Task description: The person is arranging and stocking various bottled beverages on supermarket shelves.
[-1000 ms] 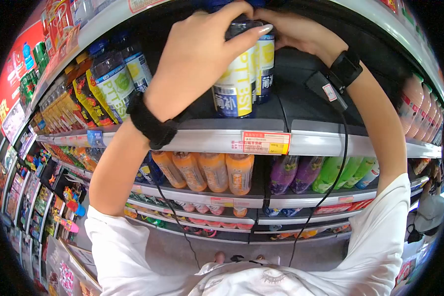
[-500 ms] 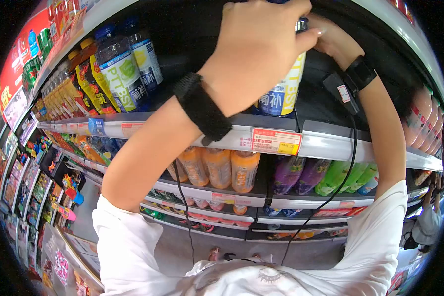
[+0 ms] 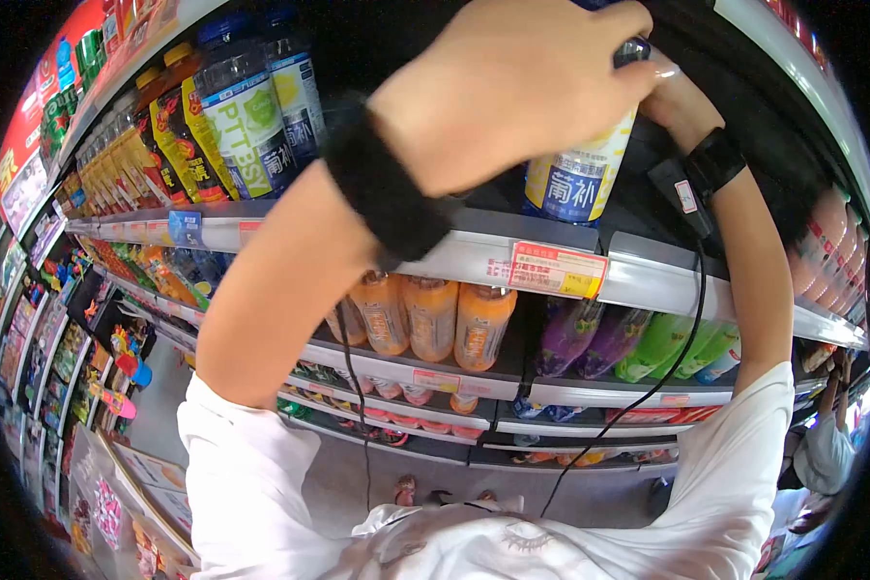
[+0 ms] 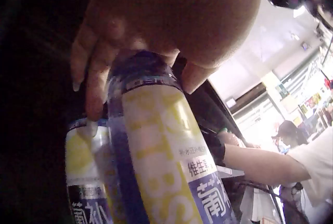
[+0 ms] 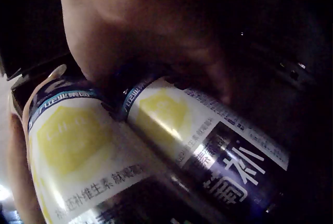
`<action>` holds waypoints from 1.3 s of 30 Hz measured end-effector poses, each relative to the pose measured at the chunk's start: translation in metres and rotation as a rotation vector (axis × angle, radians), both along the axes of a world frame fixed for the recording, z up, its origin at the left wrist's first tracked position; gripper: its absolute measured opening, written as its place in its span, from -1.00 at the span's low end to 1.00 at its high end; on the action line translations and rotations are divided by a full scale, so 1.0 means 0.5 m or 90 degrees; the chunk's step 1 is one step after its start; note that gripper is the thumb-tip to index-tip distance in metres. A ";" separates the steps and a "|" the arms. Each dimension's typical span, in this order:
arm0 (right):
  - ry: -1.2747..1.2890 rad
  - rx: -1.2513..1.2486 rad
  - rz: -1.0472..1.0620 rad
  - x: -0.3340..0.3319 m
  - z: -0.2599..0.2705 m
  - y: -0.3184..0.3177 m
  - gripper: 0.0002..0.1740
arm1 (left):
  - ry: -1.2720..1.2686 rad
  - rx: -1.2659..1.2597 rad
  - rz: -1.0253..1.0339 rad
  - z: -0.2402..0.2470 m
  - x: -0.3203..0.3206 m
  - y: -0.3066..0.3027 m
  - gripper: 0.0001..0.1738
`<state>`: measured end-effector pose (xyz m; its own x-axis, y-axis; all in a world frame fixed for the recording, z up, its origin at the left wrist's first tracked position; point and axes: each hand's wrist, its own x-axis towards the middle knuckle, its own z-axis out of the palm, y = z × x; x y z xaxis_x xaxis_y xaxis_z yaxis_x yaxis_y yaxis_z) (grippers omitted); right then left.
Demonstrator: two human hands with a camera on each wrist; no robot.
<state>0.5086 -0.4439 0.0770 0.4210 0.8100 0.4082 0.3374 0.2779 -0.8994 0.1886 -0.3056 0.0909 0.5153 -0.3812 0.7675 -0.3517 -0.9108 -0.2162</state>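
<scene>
My left hand (image 3: 522,92) grips the upper part of a drink bottle (image 3: 575,188) with a yellow, white and blue label, near the shelf's front edge. Behind it, a second bottle (image 5: 208,140) with the same kind of label stands close alongside, as the right wrist view shows. My right hand (image 3: 677,101) reaches in from the right and holds that rear bottle around its top, which its fingers hide. In the left wrist view the front bottle (image 4: 161,151) is tilted in the picture, with the rear bottle (image 4: 86,166) beside it.
Green-label bottles (image 3: 251,126) and yellow-black bottles (image 3: 188,145) line the shelf's left. Pink bottles (image 3: 831,242) stand at far right. A price tag (image 3: 556,271) sits on the shelf edge; orange bottles (image 3: 483,324) fill the shelf below. Black cables (image 3: 681,338) hang from both wrists.
Both hands and the two bottles have moved to the right in the head view, away from the green-label bottles. The left forearm now reaches further across the shelf edge.
</scene>
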 end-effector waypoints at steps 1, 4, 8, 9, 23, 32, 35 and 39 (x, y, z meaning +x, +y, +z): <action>0.009 -0.002 0.006 -0.005 -0.002 0.001 -0.66 | 0.043 -0.009 -0.013 0.002 -0.008 0.010 -0.56; -0.011 -0.002 0.021 -0.030 -0.008 0.002 -0.64 | 0.062 -0.040 -0.061 -0.005 0.001 0.024 -0.51; -0.054 0.001 0.068 -0.038 -0.010 0.006 -0.61 | 0.022 -0.049 -0.047 -0.020 0.017 0.026 -0.49; -0.050 0.004 0.091 -0.037 -0.009 0.009 -0.61 | 0.028 -0.050 -0.043 -0.020 0.016 0.024 -0.49; -0.015 -0.001 0.040 -0.113 0.014 0.007 -0.60 | 0.043 -0.081 -0.064 -0.022 -0.003 0.021 -0.45; 0.055 0.020 -0.100 -0.147 -0.006 0.027 -0.55 | 0.302 -0.500 -0.239 -0.101 0.041 0.059 -0.17; 0.150 0.074 0.052 -0.223 0.011 0.049 -0.50 | 0.482 -0.529 -0.310 -0.110 0.052 0.063 -0.14; 0.218 0.078 0.114 -0.244 0.009 0.070 -0.40 | 0.610 -0.522 -0.299 -0.129 0.063 0.062 -0.29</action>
